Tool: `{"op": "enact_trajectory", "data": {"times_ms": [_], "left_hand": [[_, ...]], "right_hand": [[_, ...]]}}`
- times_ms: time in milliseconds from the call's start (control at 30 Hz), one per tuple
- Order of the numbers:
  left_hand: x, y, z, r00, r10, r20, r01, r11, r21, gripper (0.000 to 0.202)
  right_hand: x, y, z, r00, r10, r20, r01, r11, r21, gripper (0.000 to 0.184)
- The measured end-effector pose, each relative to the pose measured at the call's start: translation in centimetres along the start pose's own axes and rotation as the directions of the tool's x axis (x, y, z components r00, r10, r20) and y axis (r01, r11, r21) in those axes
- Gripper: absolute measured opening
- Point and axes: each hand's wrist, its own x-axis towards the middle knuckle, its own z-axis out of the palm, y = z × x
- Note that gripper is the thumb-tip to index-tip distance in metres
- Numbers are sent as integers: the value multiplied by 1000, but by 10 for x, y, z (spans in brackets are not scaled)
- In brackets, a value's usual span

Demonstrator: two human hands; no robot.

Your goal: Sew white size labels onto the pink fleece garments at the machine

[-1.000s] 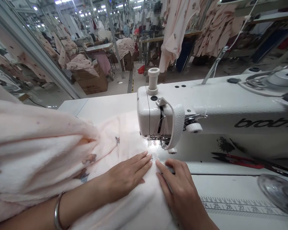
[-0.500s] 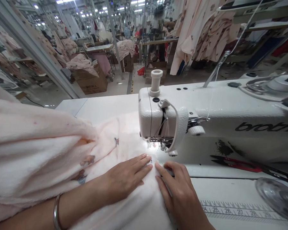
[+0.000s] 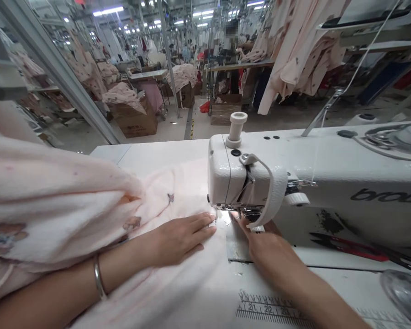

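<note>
A white sewing machine (image 3: 315,169) stands on the table, its needle area lit. Pale pink fleece fabric (image 3: 171,201) with small prints lies under the presser foot and bunches up in a big heap at the left. My left hand (image 3: 181,235) lies flat on the fabric just left of the needle, fingers stretched out, a metal bangle on the wrist. My right hand (image 3: 267,244) reaches in under the machine head by the presser foot; its fingertips are hidden behind the white guard, so its grip cannot be made out.
Red thread snips (image 3: 349,244) lie on the machine bed to the right. A printed ruler (image 3: 270,310) runs along the table's front edge. A clear round object (image 3: 404,292) sits at the lower right. Behind are cardboard boxes, hanging pink garments, other workstations and a standing person.
My right hand has moved forward from the fabric to the presser foot under the machine head. The left hand has stayed flat on the fabric. The camera has shifted left.
</note>
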Motion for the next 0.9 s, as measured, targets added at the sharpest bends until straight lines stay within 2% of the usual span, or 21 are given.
{"op": "enact_trajectory", "data": {"times_ms": [100, 200, 300, 467, 667, 800, 900], "left_hand": [[-1, -2, 0, 1000, 4, 16, -4, 1000, 9, 44], [-1, -2, 0, 1000, -4, 30, 3, 1000, 15, 45], [-1, -4, 0, 999, -13, 30, 13, 1000, 5, 46], [-1, -7, 0, 999, -22, 27, 23, 1000, -22, 46], [2, -7, -3, 1000, -18, 15, 19, 999, -47, 42], [1, -8, -2, 1000, -14, -2, 14, 999, -32, 41], [1, -9, -1, 1000, -6, -9, 6, 1000, -25, 41]], "right_hand": [[-25, -22, -6, 993, -84, 89, 88, 995, -42, 56], [-34, -33, -1, 992, -80, 103, 90, 990, -105, 57], [-33, -32, 7, 993, -65, 102, 78, 989, -127, 60], [-34, -28, 10, 980, -2, 200, 25, 993, -113, 78], [-33, -31, 5, 975, 32, 218, -9, 994, -105, 76], [-35, -30, 3, 975, 18, 222, -3, 998, -67, 81], [-35, -31, 4, 981, 37, 189, -21, 996, -88, 82]]}}
